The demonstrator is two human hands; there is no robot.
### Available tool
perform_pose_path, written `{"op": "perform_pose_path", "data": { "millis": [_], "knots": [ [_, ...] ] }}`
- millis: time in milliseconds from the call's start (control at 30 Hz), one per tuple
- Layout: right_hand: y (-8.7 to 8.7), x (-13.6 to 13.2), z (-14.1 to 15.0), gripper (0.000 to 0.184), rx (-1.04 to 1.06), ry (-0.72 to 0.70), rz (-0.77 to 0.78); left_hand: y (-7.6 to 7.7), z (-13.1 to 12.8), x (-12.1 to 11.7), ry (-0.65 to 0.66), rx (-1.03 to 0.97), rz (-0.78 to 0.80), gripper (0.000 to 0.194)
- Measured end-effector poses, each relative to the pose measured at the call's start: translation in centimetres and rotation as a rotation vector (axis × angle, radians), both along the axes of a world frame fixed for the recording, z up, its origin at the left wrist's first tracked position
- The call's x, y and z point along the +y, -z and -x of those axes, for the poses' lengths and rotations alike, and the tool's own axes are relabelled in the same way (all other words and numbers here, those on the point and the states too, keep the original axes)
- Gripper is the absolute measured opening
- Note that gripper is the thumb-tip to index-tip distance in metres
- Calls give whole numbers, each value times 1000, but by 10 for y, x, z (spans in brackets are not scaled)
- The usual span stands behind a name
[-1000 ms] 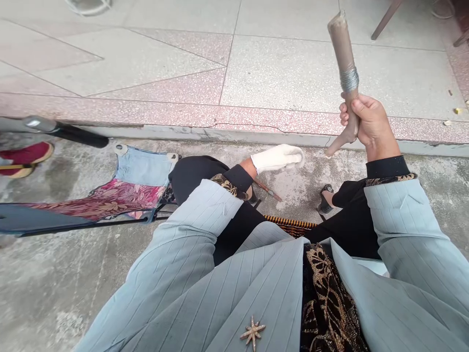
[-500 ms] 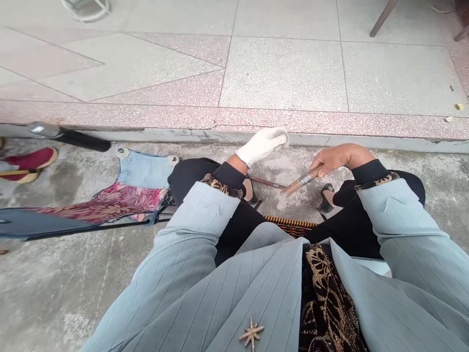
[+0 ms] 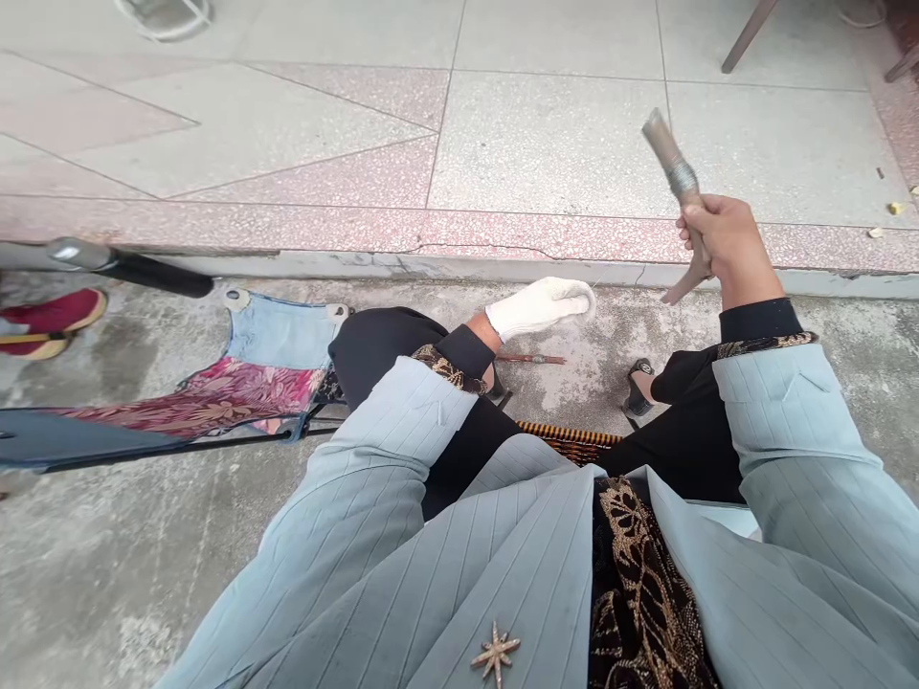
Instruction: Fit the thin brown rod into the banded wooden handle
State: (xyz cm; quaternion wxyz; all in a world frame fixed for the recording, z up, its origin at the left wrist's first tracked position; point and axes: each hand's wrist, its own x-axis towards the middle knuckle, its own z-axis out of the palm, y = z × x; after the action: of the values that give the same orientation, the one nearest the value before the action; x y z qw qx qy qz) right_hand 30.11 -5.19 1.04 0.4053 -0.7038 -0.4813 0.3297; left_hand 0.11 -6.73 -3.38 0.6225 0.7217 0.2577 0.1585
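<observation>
My left hand (image 3: 537, 308), in a white knitted glove, is closed around a pale coil of thin strand (image 3: 591, 304), thread or wire. A faint loose end sticks up from the coil. Out to the right, my bare right hand (image 3: 730, 244) grips a piece of branch (image 3: 661, 144), held tilted above the tiled step. Grey strand is wound in a band around this branch above my fingers; its lower end juts out below them. Beneath my left wrist, a thin reddish-brown stick (image 3: 540, 360), bound near its middle, lies low between my feet.
A folding chair with flowered cloth (image 3: 251, 392) stands at left, beside a black-and-silver tube (image 3: 136, 268) and a red shoe (image 3: 54, 321). The raised tiled step (image 3: 552, 144) runs across in front. A furniture leg (image 3: 748, 36) rests at upper right. Woven seat edging (image 3: 567, 438) shows between my legs.
My right hand has swung up and right with the branch, which now points up instead of down-left. My left hand has shifted slightly right and down with the coil.
</observation>
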Motion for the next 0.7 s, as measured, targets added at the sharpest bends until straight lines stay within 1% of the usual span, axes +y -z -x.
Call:
{"op": "perform_pose_path", "data": {
  "millis": [33,67,100,133,200,267,367,467,533,633,700],
  "knots": [
    [4,2,-1,34,-190,-28,95,-3,2,0,-10,11,-17,24],
    [7,3,0,40,-372,-92,187,-4,5,2,-27,17,-33,24],
    [10,3,2,46,-523,-193,274,-5,8,5,-50,12,-45,23],
    [12,3,4,50,-632,-311,352,-5,11,8,-75,-7,-50,23],
    [17,0,11,48,-720,-535,474,-4,15,13,-138,-63,-44,21],
    [20,-3,18,38,-699,-704,548,-3,17,17,-197,-104,-36,20],
    [21,-7,28,26,-597,-878,610,-4,18,21,-304,-114,-46,18],
    [17,-9,35,24,-473,-1027,624,-5,20,28,-415,-111,-61,19],
    [9,-12,35,25,-396,-1084,594,-2,21,34,-472,-102,-63,20],
    [-9,-18,27,31,-284,-1122,511,7,21,40,-547,-61,-57,21],
    [-22,-22,17,39,-156,-1074,396,15,17,38,-551,-21,-60,22]
  ]
}}
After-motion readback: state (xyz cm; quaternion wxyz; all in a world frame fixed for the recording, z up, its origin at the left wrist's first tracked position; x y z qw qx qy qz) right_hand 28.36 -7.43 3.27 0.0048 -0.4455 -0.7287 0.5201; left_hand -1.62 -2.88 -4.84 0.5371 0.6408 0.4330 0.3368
